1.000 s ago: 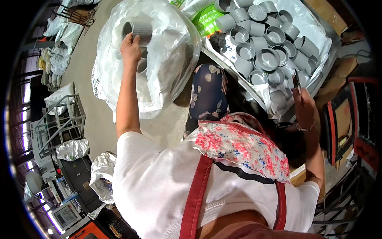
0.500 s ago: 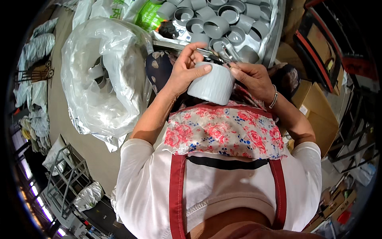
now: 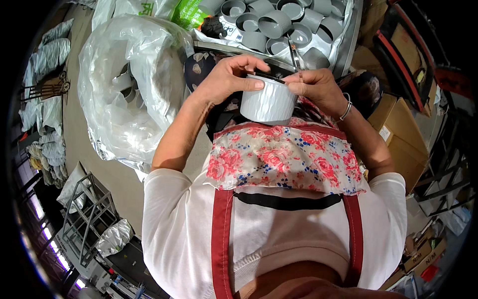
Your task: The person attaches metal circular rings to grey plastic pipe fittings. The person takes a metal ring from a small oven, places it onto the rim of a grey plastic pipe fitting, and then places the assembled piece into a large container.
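Note:
A light grey plastic pot (image 3: 268, 103) with a ribbed wall is held in front of my floral apron, its open end facing away from me. My left hand (image 3: 226, 82) grips the left side of the rim, thumb on the outer wall and fingers over the opening. At the right side of the rim, my right hand (image 3: 321, 92) is closed around a slim metal tool (image 3: 295, 56) that sticks up past the fingers. Whether it is a knife or tweezers I cannot make out. The right thumb touches the pot's wall near the rim.
Beyond my hands stands a metal-edged tray (image 3: 352, 42) lined with white plastic and filled with several smooth grey pots (image 3: 275, 24). To the left, an open clear plastic bag (image 3: 107, 55) holds a few more. A cardboard box (image 3: 406, 137) stands at the right.
The pot has turned a little and sits more level. My right hand has tilted the metal tool upright, and the left fingers have lowered toward the rim.

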`<state>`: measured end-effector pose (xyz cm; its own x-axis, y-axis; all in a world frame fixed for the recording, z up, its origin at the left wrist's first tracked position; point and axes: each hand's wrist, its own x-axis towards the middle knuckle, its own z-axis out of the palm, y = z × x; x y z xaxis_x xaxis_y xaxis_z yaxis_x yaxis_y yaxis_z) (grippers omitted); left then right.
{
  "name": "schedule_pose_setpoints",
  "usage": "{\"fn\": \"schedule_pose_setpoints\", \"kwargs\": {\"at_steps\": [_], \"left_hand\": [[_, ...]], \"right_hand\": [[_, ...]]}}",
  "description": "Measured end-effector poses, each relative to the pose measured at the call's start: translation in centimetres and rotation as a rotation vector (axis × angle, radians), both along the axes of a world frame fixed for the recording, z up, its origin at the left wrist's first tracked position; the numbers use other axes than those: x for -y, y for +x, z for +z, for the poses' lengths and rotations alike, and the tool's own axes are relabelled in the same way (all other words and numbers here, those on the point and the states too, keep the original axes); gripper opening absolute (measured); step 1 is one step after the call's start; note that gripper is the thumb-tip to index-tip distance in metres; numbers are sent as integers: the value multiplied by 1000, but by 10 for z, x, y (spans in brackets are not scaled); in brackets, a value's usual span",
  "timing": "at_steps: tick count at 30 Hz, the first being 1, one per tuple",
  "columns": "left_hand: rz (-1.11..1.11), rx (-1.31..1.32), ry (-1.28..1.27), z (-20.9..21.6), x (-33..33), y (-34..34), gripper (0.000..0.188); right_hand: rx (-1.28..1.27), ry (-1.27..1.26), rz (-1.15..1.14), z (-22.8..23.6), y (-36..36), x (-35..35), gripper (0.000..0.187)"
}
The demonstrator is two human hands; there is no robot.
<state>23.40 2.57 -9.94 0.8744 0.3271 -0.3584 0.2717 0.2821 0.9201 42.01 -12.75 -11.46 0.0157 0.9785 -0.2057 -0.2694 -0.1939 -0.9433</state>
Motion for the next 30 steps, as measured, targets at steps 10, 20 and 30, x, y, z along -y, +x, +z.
{"fn": "schedule_pose_setpoints", "kwargs": {"at_steps": [10, 20, 30], "left_hand": [[99, 156, 85, -34, 2, -7, 15], [94, -21, -496, -17, 22, -6, 46], [216, 70, -556, 25, 33, 8, 36]], "right_hand": [[64, -123, 6, -4, -4, 4, 19], [126, 115, -23, 19, -15, 27, 18], [493, 223, -489, 15, -26, 30, 18]]}}
